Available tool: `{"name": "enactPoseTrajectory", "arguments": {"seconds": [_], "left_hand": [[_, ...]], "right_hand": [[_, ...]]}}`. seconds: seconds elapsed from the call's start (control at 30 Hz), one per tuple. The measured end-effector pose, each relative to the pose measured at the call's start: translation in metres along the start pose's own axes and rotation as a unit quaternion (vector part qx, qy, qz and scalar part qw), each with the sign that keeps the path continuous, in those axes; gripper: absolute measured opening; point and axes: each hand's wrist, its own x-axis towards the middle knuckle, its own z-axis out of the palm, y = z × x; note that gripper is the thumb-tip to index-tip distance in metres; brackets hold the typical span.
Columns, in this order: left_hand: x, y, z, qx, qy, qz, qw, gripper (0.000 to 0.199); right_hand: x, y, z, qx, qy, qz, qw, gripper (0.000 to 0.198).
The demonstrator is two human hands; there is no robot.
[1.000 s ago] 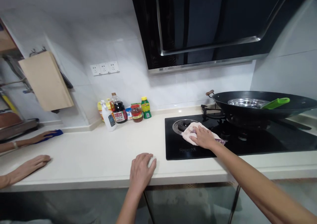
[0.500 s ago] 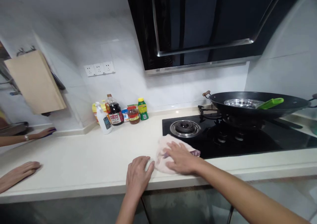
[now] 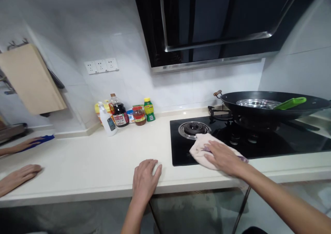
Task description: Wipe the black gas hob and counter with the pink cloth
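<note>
Head view: A person's right hand (image 3: pixel 223 156) lies flat, fingers spread, pressing a pale pink cloth (image 3: pixel 200 148) onto the front edge of a black glass gas hob (image 3: pixel 271 146), the cloth lapping from the glass onto the cream table (image 3: pixel 103 161). The left hand (image 3: pixel 145 179) rests palm down and open on the table's front edge, holding nothing, apparently as a brace. Just behind the cloth sits the left burner (image 3: pixel 193 129); a black wok (image 3: pixel 274 106) holding a steel steaming plate (image 3: pixel 257 103) and a green utensil (image 3: pixel 289 103) stands on the right burner. Against the tiled wall stand a white spray bottle (image 3: pixel 108 120), a soy sauce bottle (image 3: pixel 118 111), a red-lidded jar (image 3: pixel 139 115) and a green bottle (image 3: pixel 148 110). At far left, another person's hands show: one (image 3: pixel 18 175) flat on the table, one (image 3: pixel 27 144) on a blue cloth (image 3: pixel 45 138). The step looks like wiping the hob's front strip; a next pass would call for steady downward pressure and steering clear of the burner.
</note>
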Motion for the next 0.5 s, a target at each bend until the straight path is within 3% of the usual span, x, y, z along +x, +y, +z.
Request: {"name": "enactPoseTrajectory", "arguments": {"seconds": [0.17,0.33,0.5], "left_hand": [[-0.001,0.002,-0.002,0.002,-0.008,0.002,1.0,0.026],[-0.003,-0.002,0.0,0.006,-0.002,0.02,1.0,0.026],[-0.004,-0.007,0.004,0.018,0.029,0.05,0.998,0.028]], "right_hand": [[0.019,0.046,0.008,-0.055,0.015,0.07,0.996,0.051],[0.077,0.064,0.022,-0.055,0.017,0.14,0.988,0.039],[0.128,0.083,0.02,-0.03,0.032,0.182,0.982,0.036]]}}
